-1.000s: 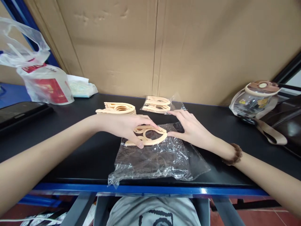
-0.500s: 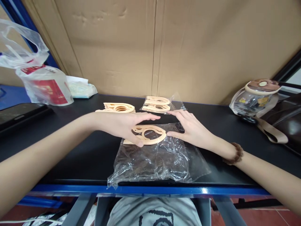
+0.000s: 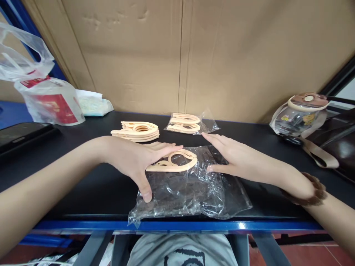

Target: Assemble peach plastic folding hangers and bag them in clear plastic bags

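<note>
A beige folding clothes hanger (image 3: 181, 168) lies folded on clear plastic bags (image 3: 177, 195) near the table's front edge. My left hand (image 3: 138, 159) is open over the hanger's left end, its thumb pointing down at the bags and its fingers reaching across the upper edge. Whether it presses on them I cannot tell. To the right of the hanger, my right hand (image 3: 235, 155) is open above the bags, thumb and fingers apart, holding nothing. Behind my left hand sits a stack of similar hangers (image 3: 138, 133). Farther back, more hangers (image 3: 184, 123) lie in a clear bag.
A cardboard wall (image 3: 133, 55) closes off the back of the black table (image 3: 91, 195). At left are a bagged white-and-red container (image 3: 58, 103), a tissue pack (image 3: 93, 103) and a dark phone-like device (image 3: 24, 135). A strapped clear bottle (image 3: 299, 116) stands at right.
My left hand has shifted left and toward me, its thumb dropping off the hanger toward the bags. My right hand has drawn away rightward from the hanger, which stays nearly in place.
</note>
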A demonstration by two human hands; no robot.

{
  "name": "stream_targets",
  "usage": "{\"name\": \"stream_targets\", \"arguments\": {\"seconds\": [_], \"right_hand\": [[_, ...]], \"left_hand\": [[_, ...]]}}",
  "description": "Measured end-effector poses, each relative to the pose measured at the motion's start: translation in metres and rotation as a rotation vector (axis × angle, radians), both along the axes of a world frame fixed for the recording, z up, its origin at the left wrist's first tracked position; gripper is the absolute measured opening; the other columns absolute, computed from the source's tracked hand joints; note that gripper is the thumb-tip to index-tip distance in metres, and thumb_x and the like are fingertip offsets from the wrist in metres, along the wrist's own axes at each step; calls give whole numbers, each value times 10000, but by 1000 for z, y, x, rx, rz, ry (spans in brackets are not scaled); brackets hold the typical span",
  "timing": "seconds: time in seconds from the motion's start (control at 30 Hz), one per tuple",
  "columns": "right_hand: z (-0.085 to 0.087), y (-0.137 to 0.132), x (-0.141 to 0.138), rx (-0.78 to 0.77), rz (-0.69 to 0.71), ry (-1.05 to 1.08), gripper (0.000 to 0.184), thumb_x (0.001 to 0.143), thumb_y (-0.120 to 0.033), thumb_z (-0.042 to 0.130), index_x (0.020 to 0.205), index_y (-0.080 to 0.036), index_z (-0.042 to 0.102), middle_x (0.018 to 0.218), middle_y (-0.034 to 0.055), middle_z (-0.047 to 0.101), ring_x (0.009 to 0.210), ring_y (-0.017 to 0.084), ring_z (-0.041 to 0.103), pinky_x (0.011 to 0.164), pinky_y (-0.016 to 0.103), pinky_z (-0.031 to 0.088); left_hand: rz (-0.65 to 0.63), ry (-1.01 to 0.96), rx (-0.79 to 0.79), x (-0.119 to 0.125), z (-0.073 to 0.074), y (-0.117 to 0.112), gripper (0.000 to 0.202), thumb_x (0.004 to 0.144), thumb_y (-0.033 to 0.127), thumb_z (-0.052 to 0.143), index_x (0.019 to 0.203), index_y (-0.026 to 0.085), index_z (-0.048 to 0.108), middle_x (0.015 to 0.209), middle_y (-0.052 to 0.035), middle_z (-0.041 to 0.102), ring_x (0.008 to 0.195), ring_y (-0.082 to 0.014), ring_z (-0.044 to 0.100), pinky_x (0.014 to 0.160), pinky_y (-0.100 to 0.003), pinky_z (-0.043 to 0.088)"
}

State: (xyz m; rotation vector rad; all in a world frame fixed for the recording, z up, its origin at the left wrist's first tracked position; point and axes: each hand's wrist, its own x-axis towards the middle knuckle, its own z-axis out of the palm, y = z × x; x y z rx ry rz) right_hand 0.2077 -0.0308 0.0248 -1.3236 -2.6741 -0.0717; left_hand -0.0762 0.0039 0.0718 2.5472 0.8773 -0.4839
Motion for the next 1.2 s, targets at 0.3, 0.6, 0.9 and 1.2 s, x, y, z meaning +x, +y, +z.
{"name": "stream_targets", "arguments": {"seconds": [0.3, 0.6, 0.9, 1.2], "right_hand": [[5, -10, 17, -116, -27, -102, 724, 857, -592, 521, 1421, -143, 447, 1498, 146, 372, 1330, 325, 431, 1046, 451, 430], [22, -25, 10, -175, 16, -43, 597, 751, -665, 604, 1172, -248, 681, 1181, 74, 693, 1035, 319, 665, 758, 371, 553], [14, -23, 14, -342, -4, -127, 1143, 628, -785, 603, 1493, -115, 270, 1516, 198, 322, 1379, 394, 324, 1078, 526, 342], [18, -13, 22, -243, 53, -133, 844, 712, -745, 567, 1339, -181, 560, 1410, 142, 516, 1264, 378, 488, 1004, 484, 416]], "left_hand": [[13, -95, 53, -14, 3, 5, 1209, 628, 539, 767, 1519, 272, -6, 1583, -101, 145, 1424, -329, 227, 1104, -441, 316], [29, -52, -1, -11, 5, 0, 1285, 567, 513, 812, 1506, 292, -37, 1582, -82, 121, 1415, -331, 254, 1092, -455, 336], [-38, -58, 33, -8, 0, -4, 1286, 574, 538, 794, 1507, 316, -63, 1598, -51, -7, 1451, -337, 84, 1135, -494, 236], [67, -31, 78, -12, 9, -1, 1236, 632, 686, 687, 1500, 297, -102, 1602, -78, 25, 1449, -297, 160, 1126, -470, 241]]}}
